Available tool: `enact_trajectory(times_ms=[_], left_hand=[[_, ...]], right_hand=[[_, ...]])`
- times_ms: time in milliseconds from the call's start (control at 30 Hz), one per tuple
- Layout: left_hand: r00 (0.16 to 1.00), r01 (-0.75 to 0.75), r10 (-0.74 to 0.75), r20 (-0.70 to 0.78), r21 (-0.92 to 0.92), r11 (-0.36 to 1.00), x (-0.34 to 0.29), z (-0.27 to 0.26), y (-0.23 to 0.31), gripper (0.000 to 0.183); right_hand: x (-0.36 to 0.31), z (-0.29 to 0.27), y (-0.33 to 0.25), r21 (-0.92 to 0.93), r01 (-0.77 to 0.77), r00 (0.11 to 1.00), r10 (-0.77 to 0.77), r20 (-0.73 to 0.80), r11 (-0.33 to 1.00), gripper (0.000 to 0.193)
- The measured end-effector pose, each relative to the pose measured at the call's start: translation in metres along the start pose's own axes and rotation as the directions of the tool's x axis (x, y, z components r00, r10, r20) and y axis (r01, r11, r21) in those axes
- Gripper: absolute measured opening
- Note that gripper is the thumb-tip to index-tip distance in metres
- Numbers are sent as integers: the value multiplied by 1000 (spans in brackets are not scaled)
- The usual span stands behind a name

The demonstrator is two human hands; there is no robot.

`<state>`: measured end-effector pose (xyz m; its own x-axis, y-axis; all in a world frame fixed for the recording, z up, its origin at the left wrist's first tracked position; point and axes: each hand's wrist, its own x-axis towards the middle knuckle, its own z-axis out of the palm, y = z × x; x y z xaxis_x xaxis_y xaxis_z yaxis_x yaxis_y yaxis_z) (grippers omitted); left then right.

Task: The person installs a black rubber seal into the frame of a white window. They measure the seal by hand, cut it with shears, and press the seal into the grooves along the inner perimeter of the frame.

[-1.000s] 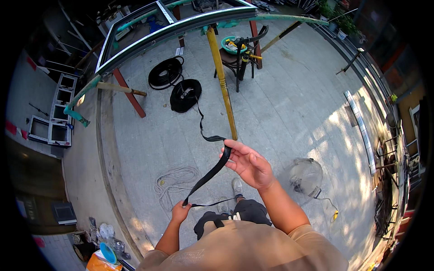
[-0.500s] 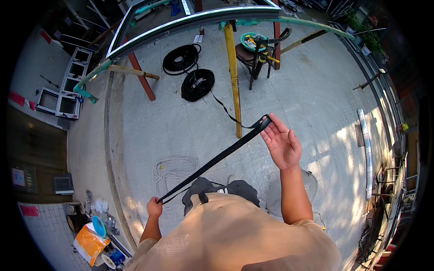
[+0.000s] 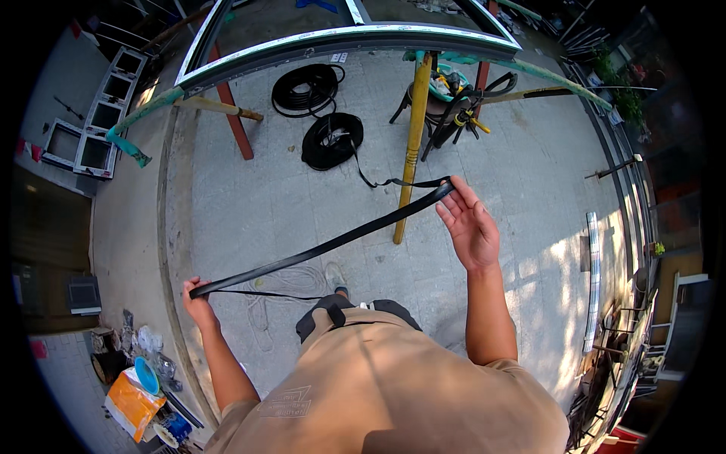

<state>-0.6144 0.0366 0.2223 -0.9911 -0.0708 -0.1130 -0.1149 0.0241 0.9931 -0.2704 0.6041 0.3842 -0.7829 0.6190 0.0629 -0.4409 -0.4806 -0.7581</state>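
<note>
A long, flat black rubber strip (image 3: 329,244) stretches across in front of me, held up between my hands. My left hand (image 3: 200,309) is closed around its lower left end; a thin black length trails from there toward my legs. At the upper right, the strip turns at the fingertips of my right hand (image 3: 475,231), whose palm faces up with the thumb apart. How those fingers pinch it is partly hidden. From the right hand the strip runs twisted back to a black coil (image 3: 333,141) on the floor. A second black coil (image 3: 305,89) lies just behind.
A yellow post (image 3: 414,147) stands behind the strip, under a large frame (image 3: 340,51) on supports. Behind it is a stool bearing a teal basin (image 3: 448,82). Pale rope (image 3: 261,310) lies on the floor by my foot. Bags and tubs are at lower left; metal bars line the right.
My left hand has moved outward to the left and up, so the strip spans wider and flatter. My right hand shifted slightly up. The view has shifted, and a foot now shows.
</note>
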Motion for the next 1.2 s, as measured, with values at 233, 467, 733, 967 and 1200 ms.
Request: enact_trajectory(times_ms=[233,467,733,967,1200], left_hand=[[930,-347,365,27,-256,902,126,92,190,51],[695,-664,710,115,-277,694,98,176,332,54],[904,-362,288,315,207,909,59,231,277,45],[993,-85,45,106,409,908,31,214,211,43],[955,280,-295,9,292,915,32,183,123,27]], right_hand=[[42,21,30,-107,-116,988,104,-114,987,67],[49,-2,82,32,-323,923,322,-212,946,63],[122,-47,124,-77,-580,808,560,-185,811,60],[217,-50,134,-275,-664,730,682,-38,695,60],[293,-4,158,-353,-648,703,709,65,675,61]])
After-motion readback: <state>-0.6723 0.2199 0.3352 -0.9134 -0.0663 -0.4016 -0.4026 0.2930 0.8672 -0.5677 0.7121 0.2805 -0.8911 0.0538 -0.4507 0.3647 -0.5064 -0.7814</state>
